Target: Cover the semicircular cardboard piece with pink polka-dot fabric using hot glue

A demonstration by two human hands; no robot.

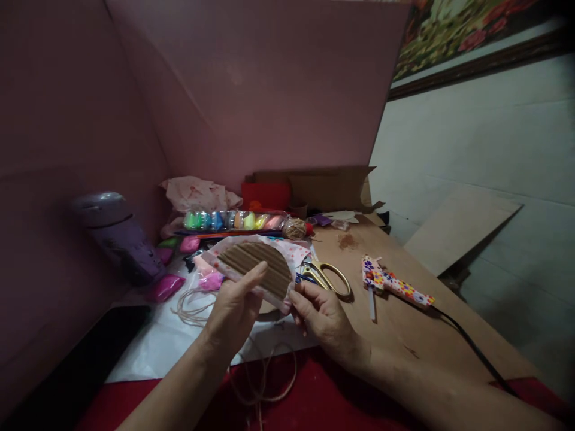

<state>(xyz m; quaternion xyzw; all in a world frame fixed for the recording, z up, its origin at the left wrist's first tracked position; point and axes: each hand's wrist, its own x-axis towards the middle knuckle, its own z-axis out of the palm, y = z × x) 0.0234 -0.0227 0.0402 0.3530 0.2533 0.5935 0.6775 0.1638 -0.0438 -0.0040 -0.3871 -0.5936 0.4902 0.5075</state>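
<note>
A rounded brown piece of corrugated cardboard (256, 258), edged with pale printed fabric (211, 257), is held up over the table in both hands. My left hand (238, 308) grips its near side, the thumb lying across the ridged face and the fingers hidden beneath. At the right corner, my right hand (326, 317) pinches the fabric edge between thumb and fingers. Just behind that hand lie gold-handled scissors (333, 279). Loops of thin twine (191, 308) rest to the left, and more twine hangs below the cardboard over the red cloth (211, 395).
A flower-patterned glue gun (390, 284) with a black cord lies at right. Behind are a pack of coloured clay (238, 221), a twine ball (294, 228) and cardboard scraps (330, 187). At left stand a purple bottle (123, 239) and a dark flat object (90, 353); pink packets (166, 288) lie nearby.
</note>
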